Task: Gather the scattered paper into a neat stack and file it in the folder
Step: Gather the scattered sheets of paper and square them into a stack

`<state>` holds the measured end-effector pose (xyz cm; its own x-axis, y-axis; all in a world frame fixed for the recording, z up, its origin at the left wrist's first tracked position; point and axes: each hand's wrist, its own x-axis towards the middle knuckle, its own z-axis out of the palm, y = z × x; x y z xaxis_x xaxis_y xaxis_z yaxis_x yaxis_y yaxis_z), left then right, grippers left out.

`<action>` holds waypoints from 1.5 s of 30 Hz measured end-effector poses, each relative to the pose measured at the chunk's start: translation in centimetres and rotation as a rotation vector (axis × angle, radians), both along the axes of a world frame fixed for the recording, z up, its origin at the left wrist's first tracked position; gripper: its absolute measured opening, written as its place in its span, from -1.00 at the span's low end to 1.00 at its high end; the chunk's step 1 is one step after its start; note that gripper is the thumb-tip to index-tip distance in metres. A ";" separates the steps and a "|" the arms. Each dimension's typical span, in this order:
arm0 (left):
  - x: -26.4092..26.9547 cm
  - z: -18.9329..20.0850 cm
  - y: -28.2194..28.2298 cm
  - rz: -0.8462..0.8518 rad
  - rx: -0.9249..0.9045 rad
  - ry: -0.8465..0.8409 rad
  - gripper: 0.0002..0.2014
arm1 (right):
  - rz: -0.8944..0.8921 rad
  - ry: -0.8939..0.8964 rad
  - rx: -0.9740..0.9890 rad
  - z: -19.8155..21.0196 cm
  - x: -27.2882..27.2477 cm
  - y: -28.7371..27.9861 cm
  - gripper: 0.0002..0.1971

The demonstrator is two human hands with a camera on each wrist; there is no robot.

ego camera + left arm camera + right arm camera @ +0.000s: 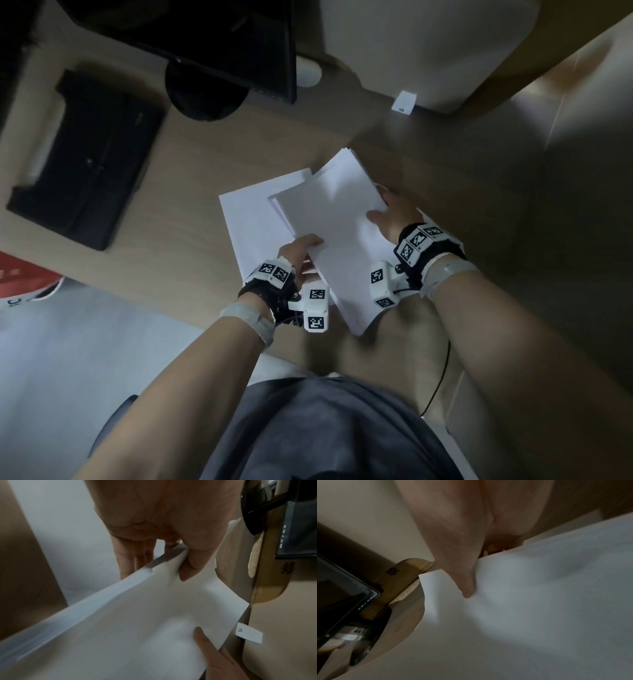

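Note:
A thick stack of white paper is lifted off the wooden desk, held between both hands. My left hand grips its left edge, thumb on top and fingers underneath. My right hand grips the right edge, thumb pressed on the top sheet. The stack fills much of the left wrist view, and the stack fills the right wrist view too. More loose white sheets lie flat on the desk beneath, to the left. A black folder lies shut at the desk's far left.
A dark monitor on a round stand sits at the back. A pale chair back with a small white tag stands behind the desk. A red object shows at the left edge.

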<state>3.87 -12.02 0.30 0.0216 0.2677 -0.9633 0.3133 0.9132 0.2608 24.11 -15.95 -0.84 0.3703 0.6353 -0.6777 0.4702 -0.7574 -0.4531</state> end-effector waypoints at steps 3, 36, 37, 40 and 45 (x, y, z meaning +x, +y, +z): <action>0.4 -0.2 0.4 -0.022 0.064 0.003 -0.91 | -0.096 0.055 0.050 0.3 -0.1 -0.4 -0.47; -13.1 -0.1 15.2 -0.470 0.313 0.119 -0.55 | -0.628 0.147 0.015 0.6 -15.4 8.0 -0.11; -13.3 -2.3 15.7 -0.485 0.296 0.142 -0.44 | -0.647 0.119 -0.049 0.3 -15.4 8.1 -0.01; -13.0 -2.8 16.2 -0.560 0.300 0.214 -0.34 | -0.654 0.055 -0.218 -0.1 -15.7 8.4 0.07; -12.8 -0.6 16.7 -0.507 0.297 0.135 -0.12 | -0.629 0.104 -0.334 -1.0 -16.2 9.3 0.13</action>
<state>-8.92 4.65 -0.27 0.0999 0.5138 -0.8521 0.7389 0.5352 0.4094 7.87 -6.64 -1.81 0.5211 0.0753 -0.8502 -0.1341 -0.9765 -0.1687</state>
